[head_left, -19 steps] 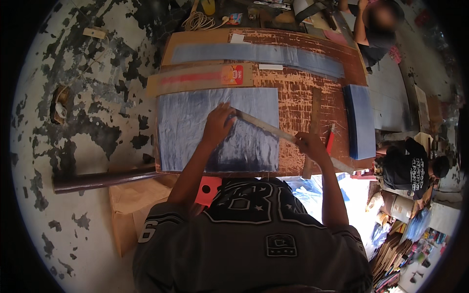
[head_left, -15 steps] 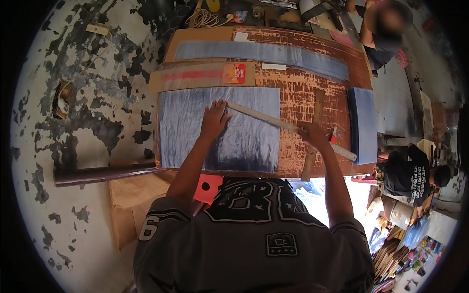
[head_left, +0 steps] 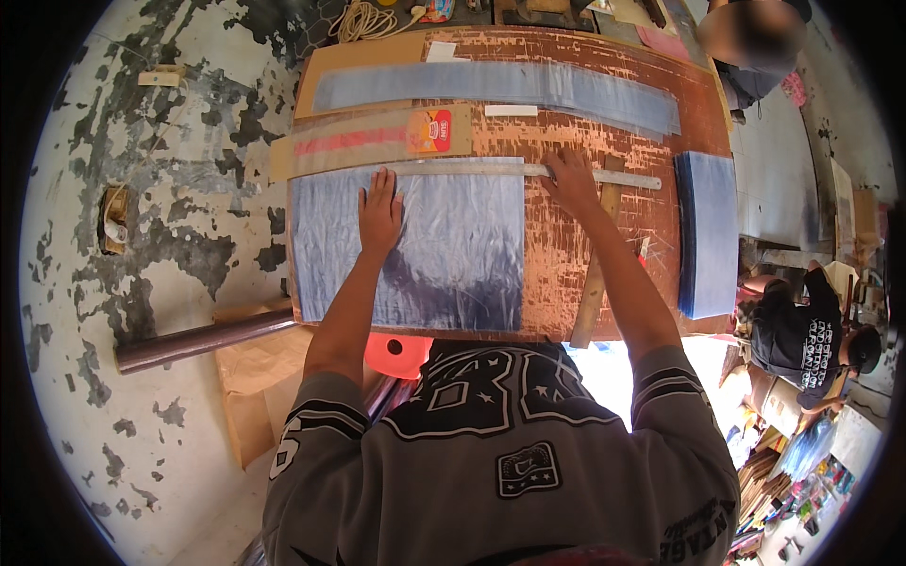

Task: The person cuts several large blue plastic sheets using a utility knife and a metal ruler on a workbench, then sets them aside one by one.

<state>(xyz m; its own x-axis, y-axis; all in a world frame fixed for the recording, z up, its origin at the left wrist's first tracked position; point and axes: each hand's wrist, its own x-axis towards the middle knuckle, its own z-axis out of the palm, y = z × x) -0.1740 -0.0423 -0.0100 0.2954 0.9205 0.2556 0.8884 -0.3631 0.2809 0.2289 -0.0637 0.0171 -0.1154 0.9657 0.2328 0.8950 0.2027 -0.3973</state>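
While the left hand (head_left: 380, 209) lies flat and open on the clear plastic sheet (head_left: 415, 250) spread over the brown worktable (head_left: 604, 113), the right hand (head_left: 569, 179) presses fingers down on a long metal ruler (head_left: 472, 168) along the sheet's far edge.

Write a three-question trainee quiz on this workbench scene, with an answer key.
1. True or false: the left hand lies flat on the blue plastic sheet.
2. What does the right hand press down? A) long metal ruler B) rope coil C) brown tube
3. Which edge of the sheet does the ruler lie along, far or near?

Key: 1 true. 2 A. 3 the far edge, beside the cardboard strip.
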